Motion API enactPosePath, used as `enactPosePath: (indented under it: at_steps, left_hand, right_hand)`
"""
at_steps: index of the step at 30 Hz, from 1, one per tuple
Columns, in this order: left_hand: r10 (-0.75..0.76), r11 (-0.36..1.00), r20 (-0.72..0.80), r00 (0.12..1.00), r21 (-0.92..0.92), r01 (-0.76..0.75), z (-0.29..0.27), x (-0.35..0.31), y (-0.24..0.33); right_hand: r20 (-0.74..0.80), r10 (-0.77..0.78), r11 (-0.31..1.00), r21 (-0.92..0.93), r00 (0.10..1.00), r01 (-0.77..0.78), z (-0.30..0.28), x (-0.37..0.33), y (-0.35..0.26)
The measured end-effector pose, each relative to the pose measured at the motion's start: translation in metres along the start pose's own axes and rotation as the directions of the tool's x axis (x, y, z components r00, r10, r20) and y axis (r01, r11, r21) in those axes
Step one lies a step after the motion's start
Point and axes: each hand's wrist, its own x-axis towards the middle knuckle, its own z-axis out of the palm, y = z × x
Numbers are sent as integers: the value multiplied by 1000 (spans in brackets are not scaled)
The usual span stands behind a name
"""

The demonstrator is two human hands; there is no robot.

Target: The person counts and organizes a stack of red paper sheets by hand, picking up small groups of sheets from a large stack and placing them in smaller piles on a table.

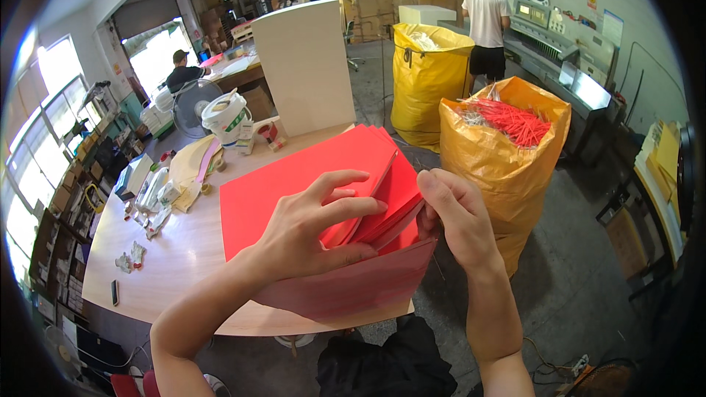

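Observation:
A thick stack of red paper sheets (283,173) lies at the near right of the wooden table (147,279), its front side rising over the table's edge. Several sheets at its right end are fanned and lifted apart, with gaps between them. My left hand (305,226) rests across the stack, fingers spread and touching the loosened sheets, thumb low by the front side. At the right corner my right hand (463,215) is closed, thumb against bent fingers, pinching sheet edges. How many sheets it grips is hidden.
Right of the table stands an orange sack (507,176) of red paper strips; a yellow sack (419,88) stands behind it. A white bucket (226,119), tape rolls, a phone (115,292) and a tall white board (305,66) are on the table. Two people work farther off.

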Motion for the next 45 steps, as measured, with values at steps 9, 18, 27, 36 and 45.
enactPosePath:
  at_steps: [9, 18, 27, 36, 45]
  left_hand:
    - [-36, 998, 41, 999, 60, 33, 0, 2, 4]
    - [-9, 997, 52, 999, 75, 5, -1, 0, 6]
    - [-12, 999, 14, 1000, 45, 11, -1, -1, 6]
    - [-5, 995, 59, 998, 104, -1, -1, -1, 7]
    - [12, 960, 184, 983, 274, -62, 1, 7, 19]
  right_hand:
    - [-88, -145, 957, -264, 986, 117, 9, 2, 5]
    - [-40, 134, 985, 117, 990, -128, 5, 4, -5]
    - [-54, 87, 996, 16, 995, -86, -2, 0, 0]
    - [292, -555, 376, -747, 779, 548, 18, -28, 12]
    - [348, -406, 422, -749, 845, 511, 16, -39, 22]
